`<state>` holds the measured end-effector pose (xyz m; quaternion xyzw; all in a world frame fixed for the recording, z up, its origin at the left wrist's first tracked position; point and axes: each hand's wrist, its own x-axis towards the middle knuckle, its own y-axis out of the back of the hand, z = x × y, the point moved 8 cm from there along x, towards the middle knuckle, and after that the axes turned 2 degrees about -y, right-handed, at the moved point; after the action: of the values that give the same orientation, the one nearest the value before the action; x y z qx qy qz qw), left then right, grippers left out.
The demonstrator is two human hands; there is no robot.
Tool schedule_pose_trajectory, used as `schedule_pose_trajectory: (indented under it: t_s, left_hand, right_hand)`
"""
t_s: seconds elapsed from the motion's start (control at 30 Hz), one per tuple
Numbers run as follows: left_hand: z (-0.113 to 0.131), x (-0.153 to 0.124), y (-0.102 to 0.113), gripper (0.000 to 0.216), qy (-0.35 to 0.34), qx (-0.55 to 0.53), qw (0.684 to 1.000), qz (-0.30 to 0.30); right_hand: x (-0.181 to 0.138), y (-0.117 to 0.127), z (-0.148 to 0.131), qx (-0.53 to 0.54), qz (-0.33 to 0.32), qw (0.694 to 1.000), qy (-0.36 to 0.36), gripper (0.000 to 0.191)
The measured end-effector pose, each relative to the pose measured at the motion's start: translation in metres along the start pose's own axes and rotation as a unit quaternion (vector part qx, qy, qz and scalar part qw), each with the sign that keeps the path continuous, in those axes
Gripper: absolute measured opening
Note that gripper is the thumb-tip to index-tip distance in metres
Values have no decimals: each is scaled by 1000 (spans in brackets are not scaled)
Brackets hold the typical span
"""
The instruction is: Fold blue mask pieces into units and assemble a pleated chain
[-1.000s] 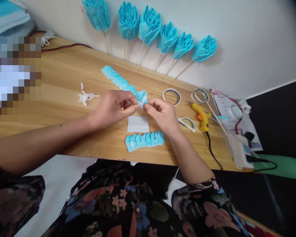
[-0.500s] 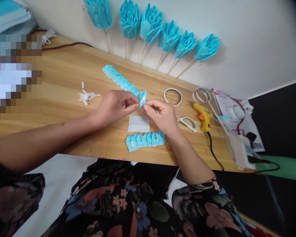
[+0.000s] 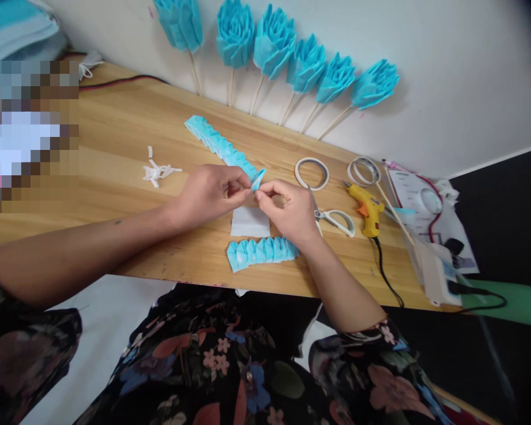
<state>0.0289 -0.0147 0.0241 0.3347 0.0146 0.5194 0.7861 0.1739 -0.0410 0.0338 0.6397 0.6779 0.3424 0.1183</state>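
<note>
A long blue pleated strip (image 3: pixel 221 147) runs diagonally from the back of the table to my fingers. My left hand (image 3: pixel 216 189) is closed, pinching the near end of this strip between thumb and fingertips. From the other side, my right hand (image 3: pixel 287 206) pinches the same end, its fingertips almost meeting the left ones. The folded tip stands up between them. Below the hands lies a white rectangular piece (image 3: pixel 250 222), partly hidden by my fingers. A second, shorter blue pleated strip (image 3: pixel 263 251) rests nearer the table's front edge, its right end close under my right wrist.
Scissors (image 3: pixel 338 221), a yellow glue gun (image 3: pixel 367 206) and two tape rolls (image 3: pixel 312 174) (image 3: pixel 363 171) lie to the right. White scraps (image 3: pixel 157 171) are on the left. Several blue fabric roses (image 3: pixel 274 44) on sticks lean on the wall. A power strip (image 3: pixel 438 274) sits at the right edge.
The folded tip of the strip has tilted and now looks narrower between my fingertips. Both hands stay nearly in place, still pinching. The whole view has shifted slightly.
</note>
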Motion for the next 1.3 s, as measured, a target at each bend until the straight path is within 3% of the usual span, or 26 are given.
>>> schedule_pose_trajectory:
  t_s: [0.83, 1.17, 1.3]
  left_hand:
    - [3, 2, 2, 18, -4, -3, 1000, 2]
    - [-7, 7, 15, 14, 44, -6, 999, 27]
    - [-19, 14, 33, 14, 52, -9, 996, 68]
  right_hand:
    - [1, 0, 1, 14, 0, 1000, -4, 14]
    - [6, 10, 18, 66, 28, 995, -70, 14]
    - [8, 11, 27, 99, 23, 991, -90, 17]
